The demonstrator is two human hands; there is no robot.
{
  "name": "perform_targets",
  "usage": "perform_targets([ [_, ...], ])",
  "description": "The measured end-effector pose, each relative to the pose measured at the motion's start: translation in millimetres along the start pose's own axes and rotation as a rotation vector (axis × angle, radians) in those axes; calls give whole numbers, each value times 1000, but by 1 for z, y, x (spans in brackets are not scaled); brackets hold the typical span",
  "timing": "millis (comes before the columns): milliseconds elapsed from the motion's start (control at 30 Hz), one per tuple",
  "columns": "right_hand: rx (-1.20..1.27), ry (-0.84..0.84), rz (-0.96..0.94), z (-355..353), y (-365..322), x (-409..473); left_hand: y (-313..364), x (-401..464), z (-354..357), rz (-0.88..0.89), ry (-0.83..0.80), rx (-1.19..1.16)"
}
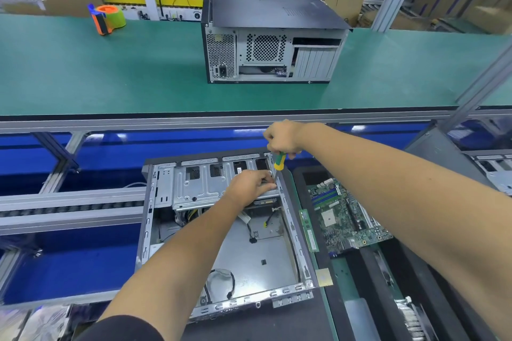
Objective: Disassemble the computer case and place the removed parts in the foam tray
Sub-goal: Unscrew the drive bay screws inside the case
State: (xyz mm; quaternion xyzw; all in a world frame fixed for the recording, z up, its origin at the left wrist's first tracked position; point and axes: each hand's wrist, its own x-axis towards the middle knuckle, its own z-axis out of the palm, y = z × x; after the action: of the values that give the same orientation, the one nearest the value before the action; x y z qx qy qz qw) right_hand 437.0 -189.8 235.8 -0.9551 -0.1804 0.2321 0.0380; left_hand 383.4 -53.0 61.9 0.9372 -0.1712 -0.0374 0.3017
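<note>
Lying open at 6 o'clock, the computer case sat on the work surface, with the foam tray touching its side at 3 o'clock and holding a circuit board. At the case's 1 o'clock corner the left hand pinched something small against the metal drive cage. Just above it, the right hand gripped a screwdriver with curled fingers, tip down beside the left fingertips.
</note>
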Motion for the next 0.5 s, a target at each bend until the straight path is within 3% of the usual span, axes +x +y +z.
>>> perform_targets([
  [133,-141,-65,-153,-1,-8,-2,1,-1,1,-9,5,3],
  [333,-381,-13,-336,5,-1,-9,1,0,2,-36,9,-19],
  [500,-965,-69,-832,7,-4,-14,-1,2,4,-84,-27,-57],
])
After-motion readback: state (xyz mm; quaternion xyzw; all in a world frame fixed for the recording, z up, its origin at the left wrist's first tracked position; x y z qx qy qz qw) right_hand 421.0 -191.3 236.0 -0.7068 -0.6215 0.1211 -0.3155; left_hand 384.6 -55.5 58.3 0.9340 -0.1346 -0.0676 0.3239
